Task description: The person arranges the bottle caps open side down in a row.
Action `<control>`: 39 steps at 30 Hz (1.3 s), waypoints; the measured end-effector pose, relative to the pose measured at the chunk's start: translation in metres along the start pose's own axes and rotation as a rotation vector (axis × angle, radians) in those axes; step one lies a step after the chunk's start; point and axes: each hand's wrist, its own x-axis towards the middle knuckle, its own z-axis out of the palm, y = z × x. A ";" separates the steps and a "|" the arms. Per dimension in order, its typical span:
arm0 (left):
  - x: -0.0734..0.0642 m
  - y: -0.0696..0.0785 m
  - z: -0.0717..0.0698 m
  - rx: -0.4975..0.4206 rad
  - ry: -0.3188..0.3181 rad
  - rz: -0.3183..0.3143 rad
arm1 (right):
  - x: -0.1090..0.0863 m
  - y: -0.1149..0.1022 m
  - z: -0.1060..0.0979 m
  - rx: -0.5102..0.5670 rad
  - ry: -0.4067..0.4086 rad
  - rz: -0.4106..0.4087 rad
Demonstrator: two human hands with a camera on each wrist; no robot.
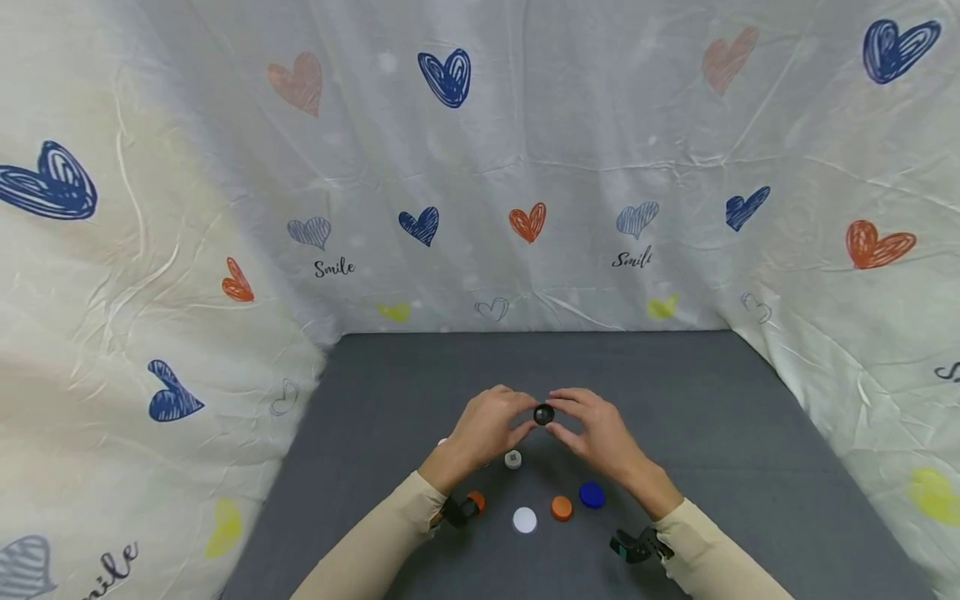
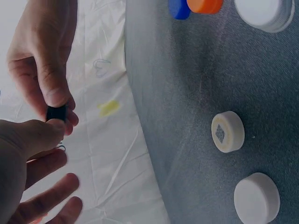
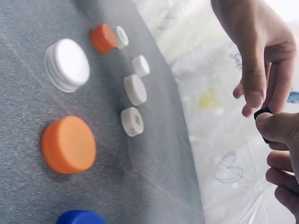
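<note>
Both hands meet above the table around a small black round cap (image 1: 543, 414). My left hand (image 1: 487, 427) pinches its left side between thumb and fingertips. From the other side, the thumb and fingers of my right hand (image 1: 600, 432) pinch it too. The left wrist view has the black cap (image 2: 56, 113) edge-on between both thumbs. In the right wrist view the right thumb covers much of the black cap (image 3: 261, 122). Below the hands lie a small white cap with a dark mark on top (image 1: 513, 459) and a blue cap (image 1: 592, 495).
On the grey table (image 1: 712, 400), nearer me, lie a larger white cap (image 1: 525, 521) and an orange cap (image 1: 562, 508). Another orange cap (image 3: 103, 38) and several white caps, including one oval-looking white cap (image 3: 135, 89), lie leftward. A heart-printed cloth (image 1: 480, 167) hangs behind the table.
</note>
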 end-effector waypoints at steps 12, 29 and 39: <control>-0.004 -0.001 0.000 -0.041 0.173 0.140 | 0.001 -0.001 -0.012 0.264 -0.090 0.185; -0.009 -0.007 0.004 -0.687 0.079 -0.267 | 0.002 0.001 -0.016 0.084 0.080 -0.033; -0.008 -0.008 0.002 -0.962 -0.168 -0.463 | 0.005 -0.005 -0.011 0.028 0.069 -0.211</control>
